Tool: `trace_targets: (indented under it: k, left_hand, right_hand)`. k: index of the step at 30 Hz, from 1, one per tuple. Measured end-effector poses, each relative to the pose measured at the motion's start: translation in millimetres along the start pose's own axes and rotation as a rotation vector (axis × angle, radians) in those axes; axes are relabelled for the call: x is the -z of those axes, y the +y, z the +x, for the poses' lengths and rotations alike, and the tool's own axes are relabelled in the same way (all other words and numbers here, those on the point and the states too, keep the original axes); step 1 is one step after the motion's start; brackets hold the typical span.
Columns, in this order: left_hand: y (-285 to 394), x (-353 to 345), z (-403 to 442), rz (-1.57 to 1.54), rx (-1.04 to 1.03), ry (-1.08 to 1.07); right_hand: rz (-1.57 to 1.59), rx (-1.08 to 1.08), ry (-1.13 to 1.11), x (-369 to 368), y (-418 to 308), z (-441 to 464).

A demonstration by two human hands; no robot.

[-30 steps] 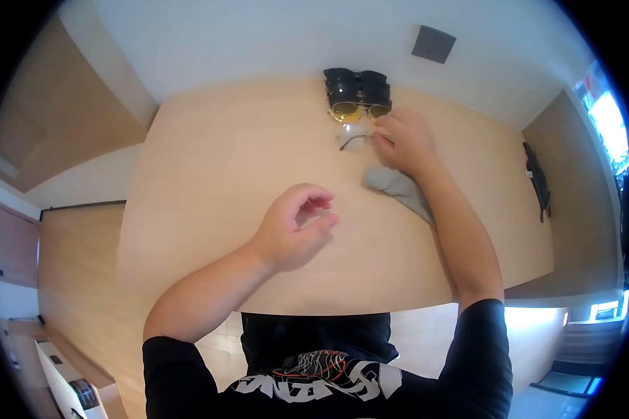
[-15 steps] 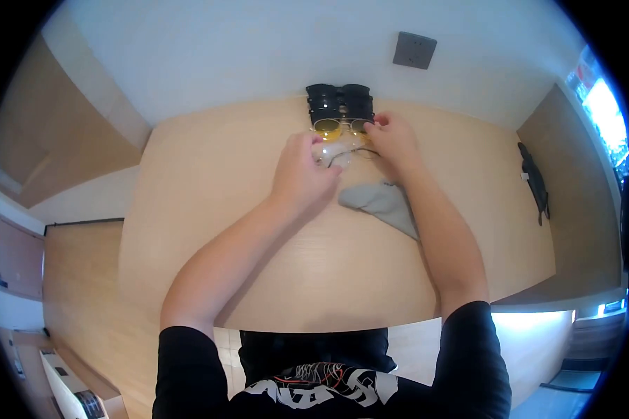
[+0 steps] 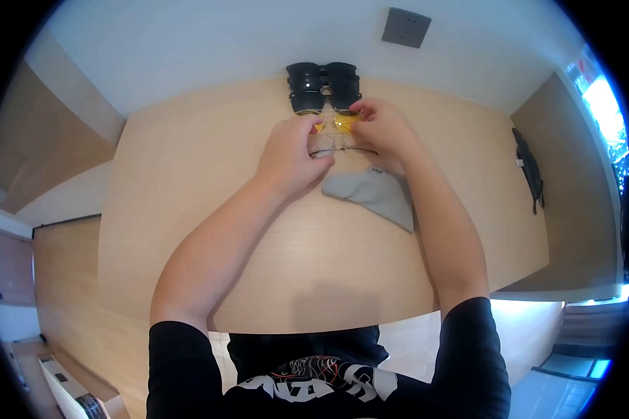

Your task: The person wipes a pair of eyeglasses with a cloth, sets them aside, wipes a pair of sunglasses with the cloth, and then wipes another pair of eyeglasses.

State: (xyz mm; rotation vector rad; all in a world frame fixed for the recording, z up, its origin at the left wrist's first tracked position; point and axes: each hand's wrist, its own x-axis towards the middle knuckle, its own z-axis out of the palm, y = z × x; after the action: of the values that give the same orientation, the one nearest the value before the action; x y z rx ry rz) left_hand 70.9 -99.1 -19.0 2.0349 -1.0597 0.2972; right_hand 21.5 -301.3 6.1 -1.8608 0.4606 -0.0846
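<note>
bright glare from window (image 3: 605, 115) at right; edges bowed, corners black

A gray socket plate (image 3: 406, 27) marks the pale wall (image 3: 223, 42) behind the wooden table (image 3: 189, 174).

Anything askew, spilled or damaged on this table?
No spill or damage visible. The grey cloth lies aslant near the right forearm, out of line with the lined-up dark glasses. The left hand and right hand partly cover the nearer eyewear; condition uncertain.

black shirt (image 3: 332, 392): large white lettering, word unclear | grey cloth (image 3: 376, 195): tiny dark print, illegible
</note>
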Motion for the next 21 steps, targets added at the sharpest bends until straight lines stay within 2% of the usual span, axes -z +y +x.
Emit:
trace_targets:
  k: [3,6,12,15,18,21]
  left_hand:
    - [-3,-1,-4,-0.096,-0.001,-0.076]
    - [-3,1,-6,-0.078,-0.012,-0.089]
    - [-6,6,-5,-0.24,0.041,-0.138]
    - [-4,8,-6,-0.304,0.104,-0.187]
    - [-3,10,-4,-0.275,0.102,-0.207]
    - [5,16,-4,-0.39,0.195,-0.191]
  right_hand:
    - [-0.33,0.148,0.026,3,-9,-8]
    - [-0.45,0.17,0.046,2,-10,-9]
    - [-0.333,0.148,0.038,1,-11,-9]
    - [-0.383,0.154,-0.032,7,-15,-4]
    - [-0.334,0.198,0.037,10,-18,-5]
    - [-0.234,0.303,0.15,19,-6,13]
